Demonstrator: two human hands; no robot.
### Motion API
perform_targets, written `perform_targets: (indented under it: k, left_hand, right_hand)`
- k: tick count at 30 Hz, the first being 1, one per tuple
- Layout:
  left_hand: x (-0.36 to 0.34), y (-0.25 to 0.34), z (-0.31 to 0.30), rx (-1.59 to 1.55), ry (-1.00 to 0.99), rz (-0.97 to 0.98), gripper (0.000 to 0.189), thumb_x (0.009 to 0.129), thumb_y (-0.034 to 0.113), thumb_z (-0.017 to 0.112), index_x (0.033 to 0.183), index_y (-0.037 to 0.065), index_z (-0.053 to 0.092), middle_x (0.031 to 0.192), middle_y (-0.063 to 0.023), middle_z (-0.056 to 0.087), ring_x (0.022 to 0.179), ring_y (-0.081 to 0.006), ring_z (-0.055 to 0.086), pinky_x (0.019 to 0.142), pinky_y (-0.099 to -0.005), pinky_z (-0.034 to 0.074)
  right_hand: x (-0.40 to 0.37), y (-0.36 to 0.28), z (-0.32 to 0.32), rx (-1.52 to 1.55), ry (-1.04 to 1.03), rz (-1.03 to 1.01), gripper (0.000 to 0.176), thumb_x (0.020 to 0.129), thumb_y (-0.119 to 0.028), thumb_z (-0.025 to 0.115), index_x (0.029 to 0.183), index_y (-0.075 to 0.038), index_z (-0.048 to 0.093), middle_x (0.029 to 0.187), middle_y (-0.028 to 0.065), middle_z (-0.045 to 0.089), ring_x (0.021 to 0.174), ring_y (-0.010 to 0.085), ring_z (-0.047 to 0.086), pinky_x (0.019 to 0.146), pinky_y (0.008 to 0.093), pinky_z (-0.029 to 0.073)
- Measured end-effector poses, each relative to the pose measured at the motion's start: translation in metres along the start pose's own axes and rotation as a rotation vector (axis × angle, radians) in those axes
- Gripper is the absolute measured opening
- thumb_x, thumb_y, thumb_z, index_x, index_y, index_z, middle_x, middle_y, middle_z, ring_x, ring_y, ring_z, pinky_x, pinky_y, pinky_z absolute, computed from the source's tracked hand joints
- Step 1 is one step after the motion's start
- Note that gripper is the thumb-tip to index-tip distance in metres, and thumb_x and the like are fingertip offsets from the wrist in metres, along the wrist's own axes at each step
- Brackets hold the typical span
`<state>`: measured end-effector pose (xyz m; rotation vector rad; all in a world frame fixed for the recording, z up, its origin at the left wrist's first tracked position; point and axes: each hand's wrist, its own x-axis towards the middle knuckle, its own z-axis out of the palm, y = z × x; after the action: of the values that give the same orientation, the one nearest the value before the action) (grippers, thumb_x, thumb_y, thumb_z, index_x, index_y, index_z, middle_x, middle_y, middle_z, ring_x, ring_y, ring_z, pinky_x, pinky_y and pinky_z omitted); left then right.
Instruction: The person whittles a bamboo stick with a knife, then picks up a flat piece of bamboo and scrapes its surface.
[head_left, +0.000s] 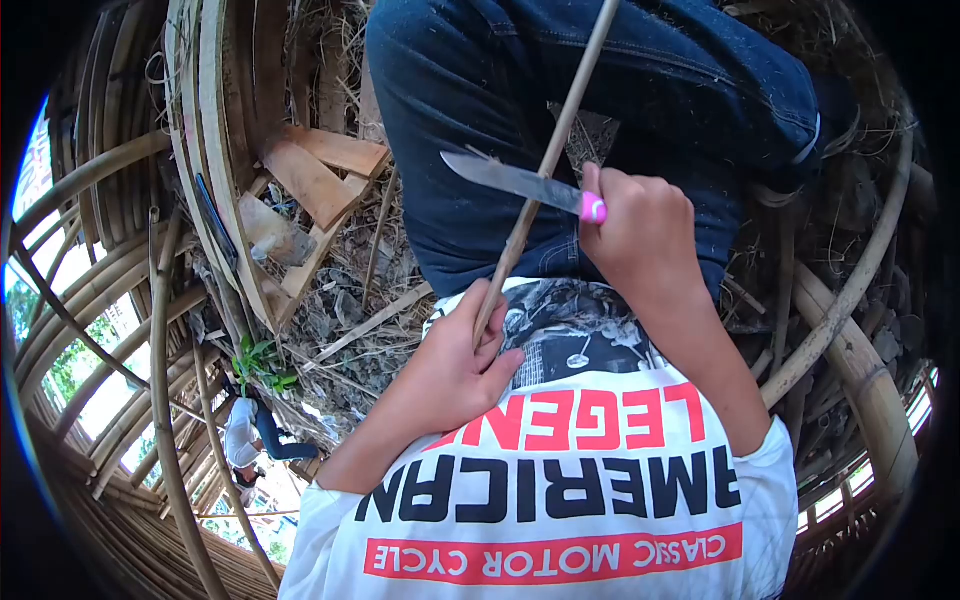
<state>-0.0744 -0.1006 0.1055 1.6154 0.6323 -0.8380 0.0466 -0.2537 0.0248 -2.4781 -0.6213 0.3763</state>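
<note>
My left hand (462,352) is closed around the lower end of a thin bamboo stick (569,108), close to my shirt. The stick slants up and to the right, past my jeans. A knife (505,178) with a pink handle is in my right hand (645,228), whose fingers wrap the grip. Its blade points left and crosses the stick above my left hand, seeming to touch it. Most of the handle is hidden inside my fist.
Sawn wood pieces (310,185) and long bamboo strips (205,130) lie to the left. Curved bamboo poles (845,290) stand at the right. Dry debris covers the ground by a small green plant (258,366). Another person (243,435) is farther off at lower left.
</note>
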Motion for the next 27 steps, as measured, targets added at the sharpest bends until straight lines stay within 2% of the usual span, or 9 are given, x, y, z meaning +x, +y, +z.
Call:
perform_targets:
  k: [1, 3, 9, 11, 16, 18, 22, 24, 27]
  left_hand:
    - [-0.001, 0.0, 0.0, -0.009, 0.006, -0.015, 0.033, 0.08, -0.006, 0.065, 0.097, 0.004, 0.039, 0.072, 0.0045, 0.031, 0.054, -0.0026, 0.029, 0.05, -0.0204, 0.025]
    - [-0.008, -0.007, -0.003, -0.002, -0.004, 0.001, 0.033, 0.08, -0.006, 0.065, 0.097, 0.004, 0.039, 0.073, 0.0043, 0.031, 0.054, -0.0024, 0.03, 0.05, -0.0202, 0.025]
    - [-0.008, -0.007, -0.004, -0.02, -0.012, 0.029, 0.034, 0.08, -0.006, 0.066, 0.1, 0.004, 0.04, 0.077, 0.0037, 0.034, 0.055, -0.0011, 0.031, 0.052, -0.0187, 0.026]
    - [-0.01, -0.018, -0.01, -0.158, 0.009, -0.028, 0.037, 0.08, -0.006, 0.067, 0.104, 0.003, 0.04, 0.081, 0.0035, 0.033, 0.056, -0.0008, 0.032, 0.052, -0.0183, 0.027]
    - [-0.006, -0.015, -0.009, -0.187, -0.036, -0.008, 0.039, 0.081, -0.005, 0.068, 0.106, 0.003, 0.04, 0.083, 0.0038, 0.032, 0.057, -0.0001, 0.031, 0.052, -0.0179, 0.027]
    - [-0.005, -0.012, -0.007, -0.277, -0.036, -0.017, 0.038, 0.082, -0.003, 0.069, 0.105, 0.004, 0.04, 0.081, 0.0042, 0.031, 0.056, -0.0003, 0.03, 0.052, -0.018, 0.026]
    - [-0.005, -0.009, -0.004, -0.175, -0.025, -0.004, 0.036, 0.083, -0.001, 0.069, 0.102, 0.004, 0.039, 0.078, 0.005, 0.031, 0.056, -0.0004, 0.029, 0.051, -0.0185, 0.025]
    - [-0.006, -0.005, -0.002, -0.104, 0.012, -0.01, 0.034, 0.083, -0.001, 0.069, 0.099, 0.005, 0.039, 0.072, 0.0061, 0.031, 0.055, -0.0006, 0.028, 0.051, -0.0189, 0.024]
    - [-0.008, 0.0, 0.0, 0.015, 0.036, -0.022, 0.033, 0.082, -0.001, 0.068, 0.098, 0.005, 0.04, 0.068, 0.0065, 0.031, 0.053, -0.0012, 0.028, 0.05, -0.0198, 0.023]
  right_hand:
    - [0.0, 0.006, 0.0, -0.002, 0.006, -0.001, 0.03, 0.091, -0.022, 0.06, 0.07, -0.002, 0.067, 0.06, 0.0166, 0.064, 0.053, 0.032, 0.065, 0.053, 0.0369, 0.053]
    - [-0.001, 0.019, 0.003, -0.095, 0.019, 0.125, 0.031, 0.092, -0.023, 0.058, 0.071, -0.002, 0.068, 0.061, 0.0178, 0.064, 0.055, 0.0339, 0.065, 0.054, 0.0396, 0.054]
    - [0.016, 0.008, -0.005, 0.003, 0.056, 0.081, 0.03, 0.091, -0.023, 0.06, 0.072, -0.001, 0.069, 0.06, 0.0185, 0.063, 0.057, 0.0341, 0.065, 0.056, 0.0411, 0.053]
    - [0.011, 0.006, -0.007, 0.202, 0.061, 0.022, 0.028, 0.089, -0.019, 0.06, 0.07, -0.001, 0.067, 0.057, 0.0179, 0.061, 0.053, 0.0344, 0.063, 0.053, 0.0404, 0.051]
    - [0.006, -0.006, -0.018, 0.328, -0.064, 0.028, 0.021, 0.085, -0.018, 0.063, 0.073, -0.001, 0.064, 0.059, 0.0161, 0.061, 0.053, 0.032, 0.062, 0.053, 0.0386, 0.049]
    - [0.003, -0.007, -0.017, 0.398, -0.103, -0.086, 0.019, 0.082, -0.019, 0.065, 0.074, -0.001, 0.063, 0.061, 0.0159, 0.063, 0.055, 0.0311, 0.063, 0.055, 0.0387, 0.05]
    - [0.004, -0.011, -0.009, 0.244, -0.145, -0.127, 0.019, 0.081, -0.019, 0.066, 0.075, -0.001, 0.066, 0.063, 0.0163, 0.064, 0.058, 0.0303, 0.065, 0.057, 0.0375, 0.052]
    - [0.006, -0.014, -0.006, 0.17, -0.265, -0.065, 0.022, 0.082, -0.022, 0.067, 0.076, -0.001, 0.069, 0.065, 0.0158, 0.066, 0.06, 0.0291, 0.067, 0.058, 0.036, 0.054]
    - [0.007, -0.014, -0.002, 0.165, -0.187, -0.043, 0.026, 0.085, -0.024, 0.066, 0.075, -0.001, 0.071, 0.063, 0.0149, 0.066, 0.058, 0.0283, 0.067, 0.057, 0.0357, 0.055]
